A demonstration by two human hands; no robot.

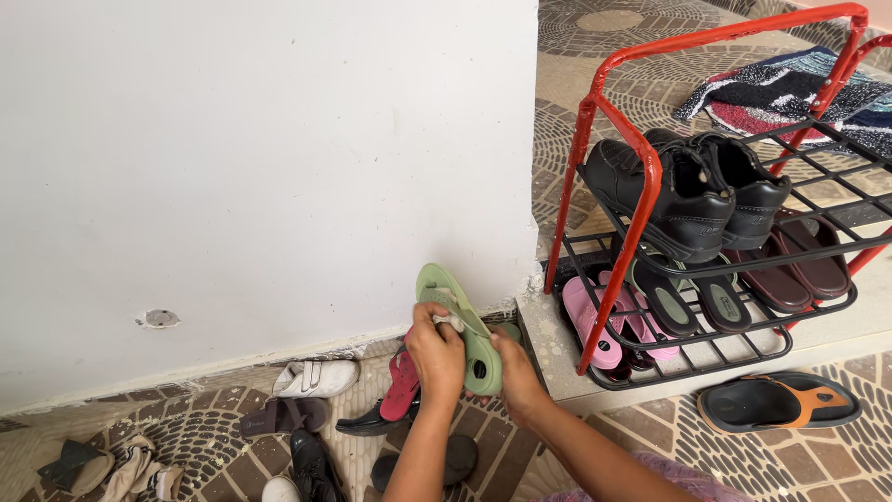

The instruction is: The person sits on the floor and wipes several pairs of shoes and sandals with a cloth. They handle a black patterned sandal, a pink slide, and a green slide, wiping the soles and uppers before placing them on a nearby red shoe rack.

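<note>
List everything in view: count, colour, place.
green sandal: one, held up in both hands by the wall
shoe rack: one, red and black, right
black shoes: pair, upper shelf
pink sandals: pair, lower shelf
brown sandals: pair, lower shelf
black-orange sandal: one, floor by rack
white shoe: one, floor
striped cloth: one, behind rack
left hand: grips sandal
right hand: supports sandal

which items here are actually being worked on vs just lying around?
In hand:
- green sandal, held by the right hand
- small cloth, pressed on it by the left hand

Lying about:
- red shoe rack with black shoes
- pink sandals on its lower shelf
- black-and-orange sandal
- white shoe
- striped cloth
</note>
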